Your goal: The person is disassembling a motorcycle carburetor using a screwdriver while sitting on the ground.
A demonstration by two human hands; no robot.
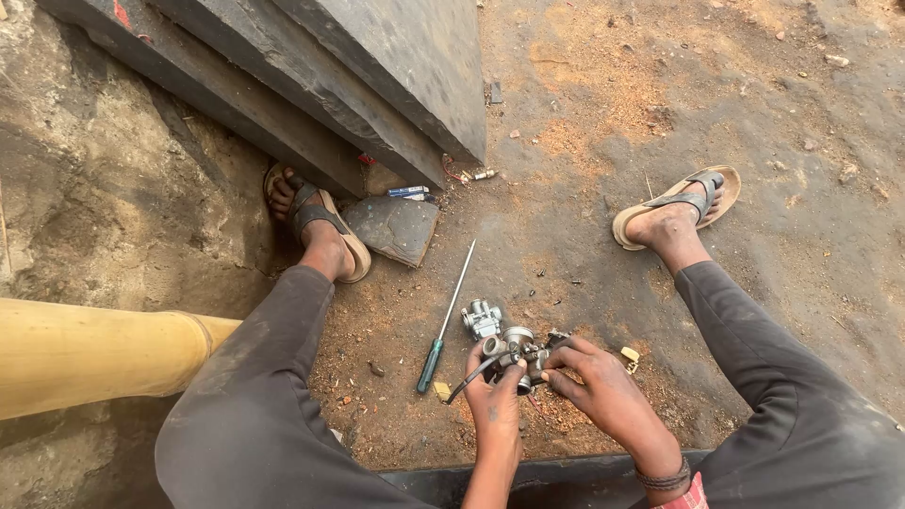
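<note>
I hold a small grey metal carburettor (517,351) low between my knees, above the dirt ground. My left hand (492,391) grips its left side, with a black hose curling out below the fingers. My right hand (589,377) pinches its right side with fingertips on a small part there. A second silvery metal part (482,319) lies on the ground just beyond the hands. A screwdriver (444,326) with a green handle and long thin shaft lies to the left of it.
My sandalled feet (316,221) (674,207) rest on sandy, oily ground. Dark stone slabs (311,75) rise at the top left, with a flat stone (394,226) and small blue box (409,192) at their foot. A yellow pipe (94,353) lies left. A small yellow piece (630,356) sits by my right hand.
</note>
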